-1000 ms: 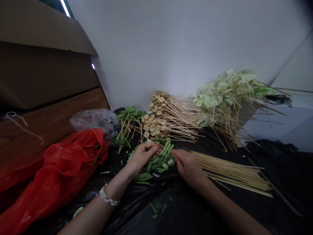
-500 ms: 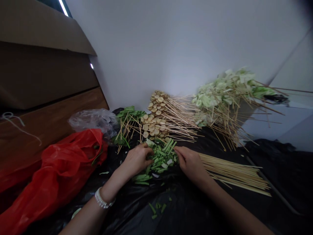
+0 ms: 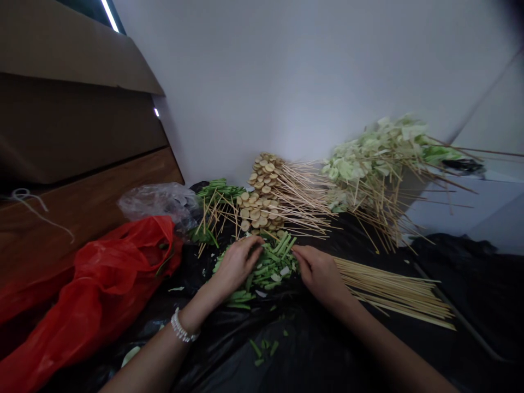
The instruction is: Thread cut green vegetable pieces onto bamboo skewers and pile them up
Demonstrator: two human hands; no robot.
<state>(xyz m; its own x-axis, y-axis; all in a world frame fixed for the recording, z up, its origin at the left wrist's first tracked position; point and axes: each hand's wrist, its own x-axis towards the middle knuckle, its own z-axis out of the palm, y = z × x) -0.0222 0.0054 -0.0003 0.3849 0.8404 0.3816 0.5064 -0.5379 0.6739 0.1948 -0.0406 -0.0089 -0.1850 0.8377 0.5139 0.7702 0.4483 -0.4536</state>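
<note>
A heap of cut green vegetable pieces, with some pale bits in it, lies on black plastic sheeting between my hands. My left hand, a white beaded bracelet on its wrist, curls over the heap's left side with thumb and fingers close together; anything between them is too small to make out. At the right edge of the heap my right hand is closed in a pinch, its fingertips by some green lengths. What it grips is hidden. A bundle of bare wooden skewers lies just right of that hand.
Behind the heap are skewered round yellowish slices and skewered green pieces. Skewered cabbage leaves are piled at the back right. A red plastic bag and a clear bag lie left. A white wall rises behind.
My left hand has moved right and slightly up over the green heap, its thumb now closer to the fingers. My right hand stays almost in place. The view has shifted slightly.
</note>
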